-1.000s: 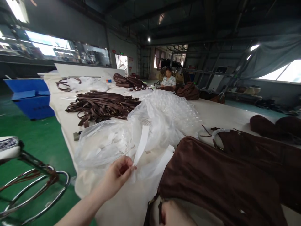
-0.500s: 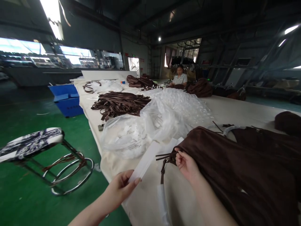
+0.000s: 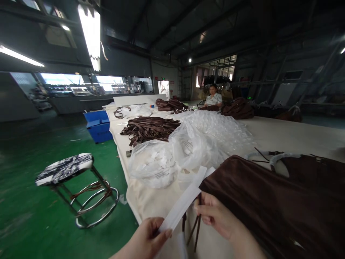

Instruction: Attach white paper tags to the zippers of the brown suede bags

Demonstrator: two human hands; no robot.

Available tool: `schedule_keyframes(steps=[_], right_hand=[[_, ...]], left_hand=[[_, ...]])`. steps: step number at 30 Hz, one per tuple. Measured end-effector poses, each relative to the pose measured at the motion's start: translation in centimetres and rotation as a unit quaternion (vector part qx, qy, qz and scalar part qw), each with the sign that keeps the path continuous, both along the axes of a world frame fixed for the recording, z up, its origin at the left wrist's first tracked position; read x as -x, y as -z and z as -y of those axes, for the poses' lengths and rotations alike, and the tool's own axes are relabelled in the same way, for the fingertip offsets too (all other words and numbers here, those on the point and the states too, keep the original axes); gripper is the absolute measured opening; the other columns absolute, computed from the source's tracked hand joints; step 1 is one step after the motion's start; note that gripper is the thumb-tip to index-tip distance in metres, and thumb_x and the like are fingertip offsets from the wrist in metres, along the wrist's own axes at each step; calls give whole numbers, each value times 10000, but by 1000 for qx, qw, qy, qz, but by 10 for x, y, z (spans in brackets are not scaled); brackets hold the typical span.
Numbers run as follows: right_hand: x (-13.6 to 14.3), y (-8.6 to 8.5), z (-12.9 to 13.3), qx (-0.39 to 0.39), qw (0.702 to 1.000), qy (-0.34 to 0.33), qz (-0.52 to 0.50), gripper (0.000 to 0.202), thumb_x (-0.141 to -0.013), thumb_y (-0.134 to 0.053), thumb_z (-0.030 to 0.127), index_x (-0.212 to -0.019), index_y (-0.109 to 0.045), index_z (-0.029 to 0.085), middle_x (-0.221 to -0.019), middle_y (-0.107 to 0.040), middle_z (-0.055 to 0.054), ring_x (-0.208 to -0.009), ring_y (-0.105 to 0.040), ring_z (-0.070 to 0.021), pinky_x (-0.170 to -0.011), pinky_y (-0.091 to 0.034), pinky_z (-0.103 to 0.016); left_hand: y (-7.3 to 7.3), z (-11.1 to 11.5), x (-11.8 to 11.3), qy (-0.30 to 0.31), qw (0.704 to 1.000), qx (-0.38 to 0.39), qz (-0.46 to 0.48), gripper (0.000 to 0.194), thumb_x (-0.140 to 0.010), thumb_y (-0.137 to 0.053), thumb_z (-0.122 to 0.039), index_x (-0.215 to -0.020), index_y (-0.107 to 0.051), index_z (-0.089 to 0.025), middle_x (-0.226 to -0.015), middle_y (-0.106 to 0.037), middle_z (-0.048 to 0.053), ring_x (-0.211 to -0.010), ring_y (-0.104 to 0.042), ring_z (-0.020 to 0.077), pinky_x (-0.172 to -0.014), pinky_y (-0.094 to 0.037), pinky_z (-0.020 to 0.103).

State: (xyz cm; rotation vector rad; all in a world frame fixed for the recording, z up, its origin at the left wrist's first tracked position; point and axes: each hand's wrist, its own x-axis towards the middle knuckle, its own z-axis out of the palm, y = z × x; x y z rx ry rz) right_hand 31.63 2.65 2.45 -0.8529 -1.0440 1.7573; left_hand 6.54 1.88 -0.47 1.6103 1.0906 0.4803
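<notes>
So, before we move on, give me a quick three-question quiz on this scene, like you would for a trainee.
1. True or false: the left hand holds a white strip while the right hand holds thin brown cords.
2. What colour is the box beside the table? A red, B blue, C yellow.
3. Which lies nearer the hands: the pile of brown straps or the big brown bag?

Key: 1 true; 2 B; 3 the big brown bag.
</notes>
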Motion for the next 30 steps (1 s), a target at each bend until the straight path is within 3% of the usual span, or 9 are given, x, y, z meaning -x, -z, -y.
schedule_keyframes(steps=[3, 6, 9, 12, 16, 20, 23, 26, 30], right_hand=[[8, -1, 1, 16, 999, 12, 27, 332, -669, -753, 403, -686, -540, 149, -590, -522, 51, -376, -275, 1, -374, -141, -190], [18, 3, 1, 49, 993, 77, 76, 412, -707, -688, 491, -588, -471, 162, -510, -482, 65, -323, -213, 9, -348, -80, -206], [27, 3, 2, 43, 992, 80, 83, 392, -699, -691, 481, -604, -483, 163, -506, -503, 62, -314, -228, 5, -339, -95, -200], [34, -3, 6, 44, 993, 83, 78, 338, -685, -701, 440, -657, -508, 164, -522, -540, 53, -314, -261, -4, -331, -120, -193], [36, -14, 14, 61, 995, 54, 51, 272, -652, -712, 361, -699, -549, 148, -600, -607, 14, -359, -363, -18, -351, -217, -178], [28, -21, 16, 66, 997, 39, 2, 280, -648, -757, 333, -756, -610, 121, -676, -659, -25, -392, -399, -13, -373, -276, -156], [19, -22, 13, 78, 988, 102, -83, 265, -650, -796, 282, -816, -671, 118, -737, -686, -44, -436, -424, -8, -396, -322, -132], [12, -23, 8, 88, 959, 203, -176, 220, -627, -828, 229, -777, -699, 133, -806, -693, -41, -513, -474, -16, -452, -404, -116], [9, -25, 7, 81, 949, 247, -179, 202, -624, -839, 235, -751, -711, 143, -744, -669, -13, -543, -515, -30, -477, -462, -108]], left_hand=[[-10, 4, -6, 13, 999, -9, -33, 502, -780, -529, -637, -606, -390, -188, -569, -287, -52, -521, -253, 82, -457, -204, 226], [-31, 1, -16, 2, 997, -67, -33, 424, -812, -526, -581, -707, -544, -171, -643, -478, -6, -582, -417, 110, -509, -326, 215], [-48, -14, -29, -28, 990, -139, -3, 382, -802, -572, -536, -925, -612, -177, -838, -609, 52, -747, -547, 157, -617, -430, 222], [-51, -31, -48, -33, 986, -156, 38, 387, -746, -640, -540, -826, -591, -165, -744, -596, 29, -665, -532, 134, -569, -415, 215], [-43, -42, -66, -22, 988, -82, 127, 417, -735, -633, -573, -686, -475, -191, -553, -536, -31, -532, -480, 104, -530, -387, 217], [-39, -46, -57, -29, 989, -61, 134, 452, -706, -662, -576, -641, -442, -187, -534, -477, -53, -482, -380, 68, -471, -309, 196], [-45, -46, -38, -14, 992, -92, 90, 439, -739, -641, -558, -624, -461, -174, -523, -396, -64, -470, -298, 53, -440, -234, 192], [-56, -40, -23, 45, 986, -161, 22, 383, -801, -607, -493, -630, -523, -160, -559, -424, -42, -513, -350, 69, -471, -269, 204], [-65, -27, -16, 126, 962, -238, -54, 326, -852, -567, -442, -692, -602, -160, -668, -558, 9, -600, -480, 99, -555, -350, 216]])
